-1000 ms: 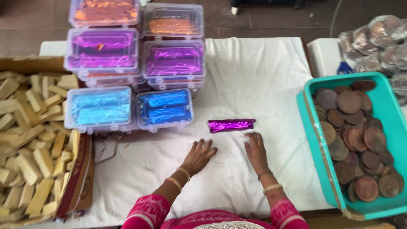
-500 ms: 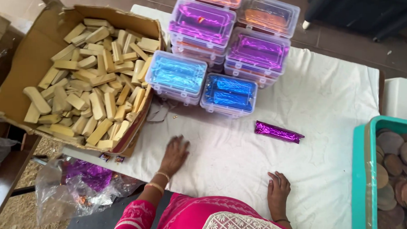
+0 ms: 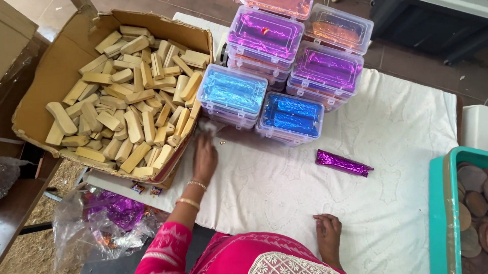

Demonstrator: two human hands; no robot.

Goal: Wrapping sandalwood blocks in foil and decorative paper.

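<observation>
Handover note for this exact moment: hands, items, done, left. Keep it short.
Left hand: open, reaching over the white cloth to the near corner of the cardboard box of tan bars; holding nothing.
Right hand: resting flat at the cloth's near edge, holding nothing.
Items: one purple foil-wrapped bar lies alone on the cloth, untouched. Clear lidded boxes of blue, purple and orange foil are stacked behind. Teal tray of brown discs at right.
Done: one bar wrapped.
Left: the many unwrapped bars in the box.

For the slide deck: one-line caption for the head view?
Left hand reaches toward cardboard box of tan bars; right hand rests on white cloth.
</observation>
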